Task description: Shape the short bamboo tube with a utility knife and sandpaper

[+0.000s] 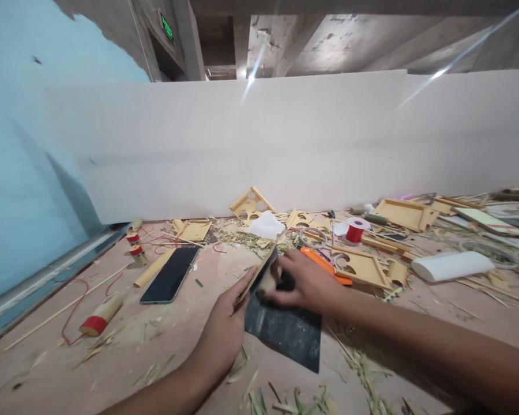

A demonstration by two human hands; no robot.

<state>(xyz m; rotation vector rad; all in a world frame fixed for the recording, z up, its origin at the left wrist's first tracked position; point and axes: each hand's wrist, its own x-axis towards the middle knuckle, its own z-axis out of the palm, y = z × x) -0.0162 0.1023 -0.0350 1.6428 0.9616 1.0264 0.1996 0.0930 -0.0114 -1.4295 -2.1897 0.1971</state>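
A thin tan wooden board [256,278] stands tilted in my left hand [227,323], its edge pinched between thumb and fingers. Against the board's right face rests a black sheet of sandpaper [285,337], dusty and partly lying on the table. My right hand [305,282] is curled over the sheet's upper part, fingers pressing it toward the board. Something pale shows between those fingers, too blurred to name. Just beyond my right hand lies an orange utility knife [326,266].
A phone [170,275] and red-banded bamboo pieces [101,317] with red string lie left. Beyond are wooden frames [358,268], a red thread spool [355,230] and white paper [266,225]. A white cylinder [453,266] lies right. Shavings [303,403] litter the table before a white panel [242,144].
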